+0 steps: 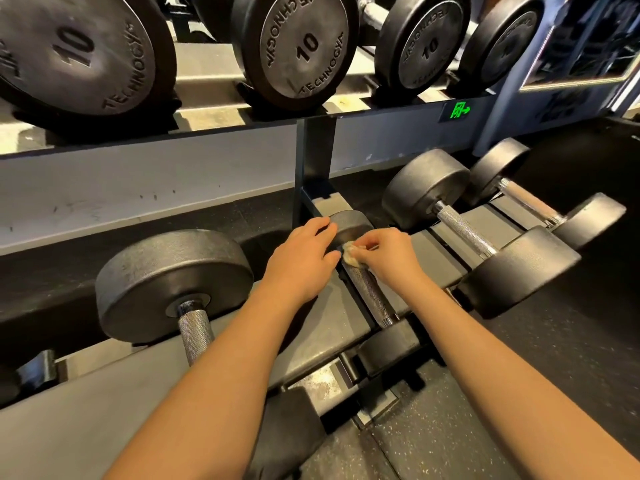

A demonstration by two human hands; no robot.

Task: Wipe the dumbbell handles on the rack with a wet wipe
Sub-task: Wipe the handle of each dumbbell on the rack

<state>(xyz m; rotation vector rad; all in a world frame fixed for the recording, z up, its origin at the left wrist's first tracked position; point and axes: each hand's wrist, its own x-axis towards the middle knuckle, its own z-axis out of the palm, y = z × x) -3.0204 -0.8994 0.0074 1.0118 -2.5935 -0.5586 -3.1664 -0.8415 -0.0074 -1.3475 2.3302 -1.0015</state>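
Note:
A small dumbbell lies on the lower shelf of the rack (311, 337), its knurled metal handle (370, 296) running toward me. My right hand (388, 254) pinches a crumpled whitish wet wipe (350, 255) against the far end of that handle, next to the far head (349, 226). My left hand (308, 261) grips the far head from the left side, fingers over its top and thumb below. The near head (384, 348) sits at the shelf's front edge.
To the left lies a bigger dumbbell (173, 282), and two more (464, 230) lie to the right on the same shelf. The upper shelf holds several dumbbells marked 10 (304, 46). A dark rack post (315, 161) stands just behind my hands. Rubber floor lies lower right.

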